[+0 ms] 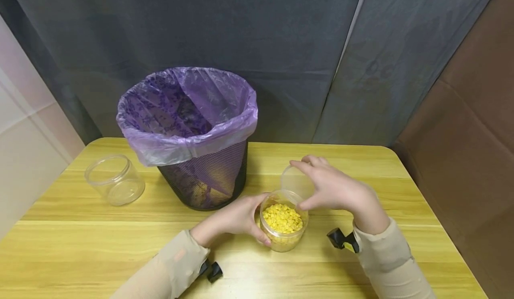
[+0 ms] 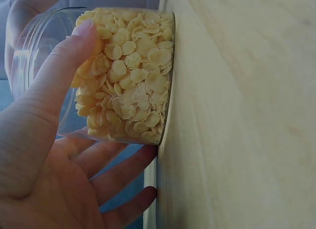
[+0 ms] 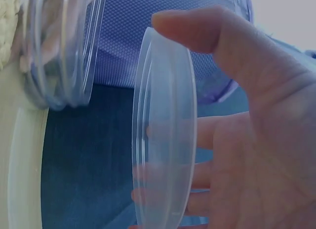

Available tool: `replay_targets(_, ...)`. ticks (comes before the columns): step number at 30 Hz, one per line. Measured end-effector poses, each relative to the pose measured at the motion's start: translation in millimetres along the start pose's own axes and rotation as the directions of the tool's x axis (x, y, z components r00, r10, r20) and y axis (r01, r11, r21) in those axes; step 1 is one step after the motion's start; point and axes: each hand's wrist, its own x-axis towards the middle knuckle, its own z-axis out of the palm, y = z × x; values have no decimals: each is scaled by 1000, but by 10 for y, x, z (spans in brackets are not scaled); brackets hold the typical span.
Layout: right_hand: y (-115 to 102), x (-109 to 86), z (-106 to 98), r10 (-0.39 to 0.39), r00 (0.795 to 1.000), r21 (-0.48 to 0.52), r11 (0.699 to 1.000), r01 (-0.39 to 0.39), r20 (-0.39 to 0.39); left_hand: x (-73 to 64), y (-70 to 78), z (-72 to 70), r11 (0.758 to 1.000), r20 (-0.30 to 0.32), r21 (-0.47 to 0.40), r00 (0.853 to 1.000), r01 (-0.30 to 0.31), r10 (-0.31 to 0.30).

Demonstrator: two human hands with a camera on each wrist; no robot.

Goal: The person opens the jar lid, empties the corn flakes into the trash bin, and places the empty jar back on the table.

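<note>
A clear round jar (image 1: 284, 241) stands on the table, partly filled with yellow flakes (image 2: 131, 73) that look like corn flakes. My left hand (image 1: 242, 216) grips the jar from its left side, thumb across the front and fingers around the back. Just above the jar's uncovered mouth, toward its right, my right hand (image 1: 331, 187) holds a translucent round lid (image 3: 165, 130) by its edge between thumb and fingers. The lid is tilted and apart from the jar's threaded rim (image 3: 64, 51) in the right wrist view.
A black mesh bin (image 1: 213, 174) lined with a purple bag (image 1: 192, 143) stands behind the jar, to its left. Farther left is a second clear jar (image 1: 124, 192), uncovered, with nothing visible inside. A grey curtain (image 1: 281, 44) hangs behind the wooden table (image 1: 100, 254).
</note>
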Motion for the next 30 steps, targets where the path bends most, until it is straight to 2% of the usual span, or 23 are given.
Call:
replay_targets(7, 151, 0, -4, 72, 997, 34, 997, -71, -42, -1, -4, 3, 1000, -4, 9, 1000, -2, 2)
replay_targets(15, 275, -35, 9, 168, 983, 61, 984, -164, -66, -1, 4, 0, 1000, -1, 21, 1000, 0, 0)
replay_targets(30, 463, -9, 158, 230, 970, 82, 971, -224, -75, -7, 13, -8, 1000, 5, 28, 1000, 2, -2)
